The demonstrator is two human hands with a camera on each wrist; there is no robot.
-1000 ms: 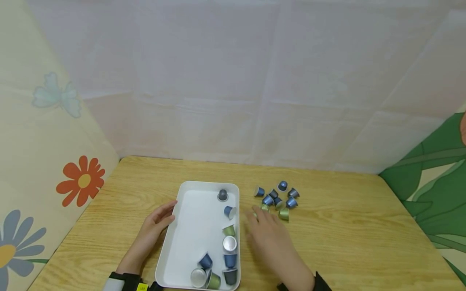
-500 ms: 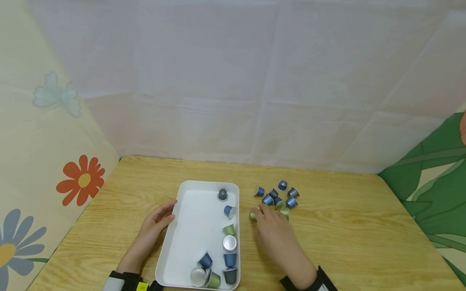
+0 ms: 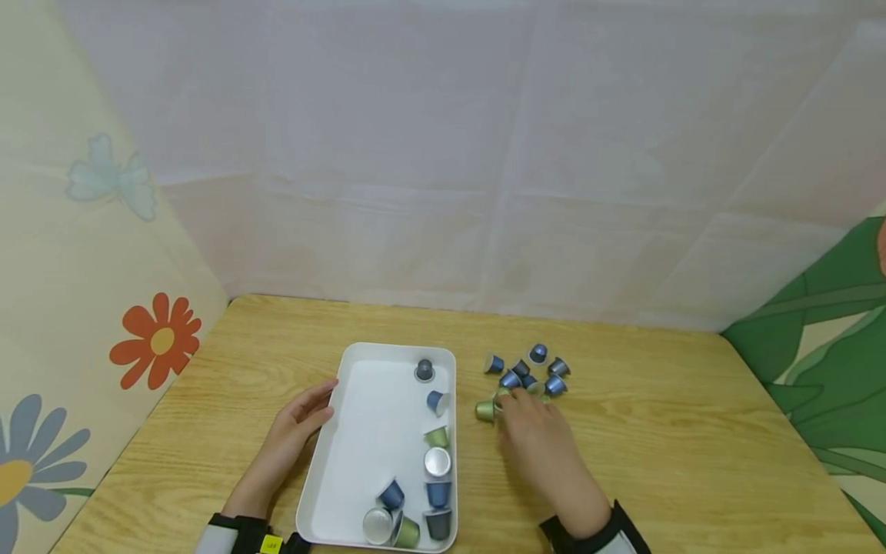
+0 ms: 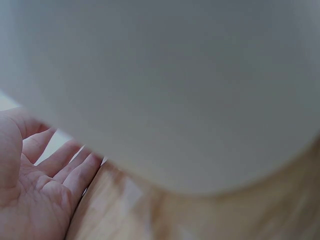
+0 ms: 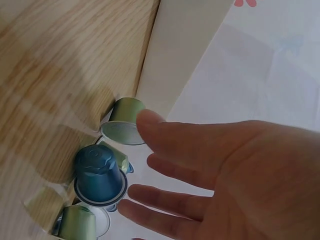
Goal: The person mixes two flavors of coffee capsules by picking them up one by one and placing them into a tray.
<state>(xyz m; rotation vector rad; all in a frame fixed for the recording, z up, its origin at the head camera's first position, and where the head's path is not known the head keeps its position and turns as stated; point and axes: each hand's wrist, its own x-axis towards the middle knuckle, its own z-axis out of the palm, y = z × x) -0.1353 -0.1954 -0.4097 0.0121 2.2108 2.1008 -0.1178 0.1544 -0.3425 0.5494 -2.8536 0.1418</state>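
In the head view, the left hand (image 3: 294, 427) rests its thumb and fingers against the near-left rim of a white tray (image 3: 374, 438) on the wooden table (image 3: 664, 431), its fingers relaxed. Along the tray's right side runs a row of capsules: a dark grey capsule (image 3: 424, 370) near the far end, then a blue one, a green one, one showing its silver lid, another blue one and another dark one. Three more sit at the near end, left of that row: a blue one, one with its silver lid up and a green one lying tilted. Right of the tray, well apart from it, the right hand (image 3: 543, 450) reaches over the near side of a loose cluster, partly covering some green capsules. A green capsule (image 3: 485, 411) lies just left of its fingers, and several blue capsules (image 3: 510, 379) lie beyond them. In the left wrist view, the tray is a large pale blur; the palm is visible with fingers extended and their tips hidden behind the tray. In the right wrist view, the hand is open, the thumb tip overlapping a green capsule and two fingertips close beside a teal-blue capsule (image 5: 99, 175); whether either is touched, I cannot tell.
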